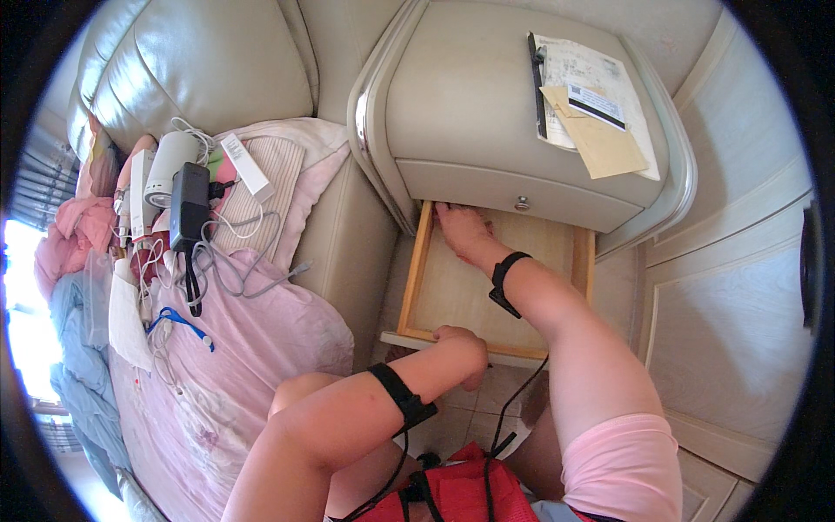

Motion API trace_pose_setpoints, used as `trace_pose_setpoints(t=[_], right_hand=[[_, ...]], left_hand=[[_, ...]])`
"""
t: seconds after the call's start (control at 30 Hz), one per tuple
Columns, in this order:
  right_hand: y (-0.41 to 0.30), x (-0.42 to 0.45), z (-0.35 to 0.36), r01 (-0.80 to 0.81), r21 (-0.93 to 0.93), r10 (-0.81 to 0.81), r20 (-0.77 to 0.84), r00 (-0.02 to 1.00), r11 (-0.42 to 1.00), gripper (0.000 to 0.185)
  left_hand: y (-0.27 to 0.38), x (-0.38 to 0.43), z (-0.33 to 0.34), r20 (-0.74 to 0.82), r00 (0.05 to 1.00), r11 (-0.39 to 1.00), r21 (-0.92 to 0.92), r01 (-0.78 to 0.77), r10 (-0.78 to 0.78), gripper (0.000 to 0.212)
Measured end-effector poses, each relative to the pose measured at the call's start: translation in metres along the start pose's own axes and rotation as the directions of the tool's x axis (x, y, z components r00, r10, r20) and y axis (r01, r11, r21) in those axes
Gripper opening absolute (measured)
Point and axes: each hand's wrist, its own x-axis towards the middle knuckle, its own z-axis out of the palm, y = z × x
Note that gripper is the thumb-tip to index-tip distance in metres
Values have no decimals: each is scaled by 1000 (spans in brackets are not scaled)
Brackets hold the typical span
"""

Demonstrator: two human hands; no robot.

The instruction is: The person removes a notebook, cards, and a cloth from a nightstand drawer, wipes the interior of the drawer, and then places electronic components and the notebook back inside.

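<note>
A wooden drawer (483, 280) stands pulled out from a beige leather-covered cabinet (470, 98). My left hand (462, 352) rests at the drawer's front edge, its fingers bent over the front panel and partly hidden. Inside the drawer, at the back left corner, is my right hand (466, 231); its fingertips reach under the cabinet's front, and whether they hold anything cannot be seen. Just above is a second, closed drawer front with a round metal knob (522, 203). Black straps with small devices go round both wrists.
Papers (587, 65), a brown envelope (607, 150) and a card (597, 104) lie on the cabinet. To the left, a beige leather sofa (215, 52) holds a white cylindrical device (173, 166), a black power adapter (190, 205), tangled cables and cloths. Pale cupboard doors (730, 293) stand at the right.
</note>
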Motion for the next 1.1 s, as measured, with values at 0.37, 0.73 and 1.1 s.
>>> trace_pose_setpoints(t=[0.37,0.73,1.1], right_hand=[[8,-34,-64,-390,556,170,404,899,734,26],[132,-84,-35,-514,-183,545,233,805,838,34],[97,-24,19,-208,-636,515,347,784,743,29]], left_hand=[[-5,5,15,-46,999,999,46,20,-18,49],[-1,-5,8,-75,997,997,80,4,2,46],[4,-7,-4,-43,998,995,92,-46,50,44]])
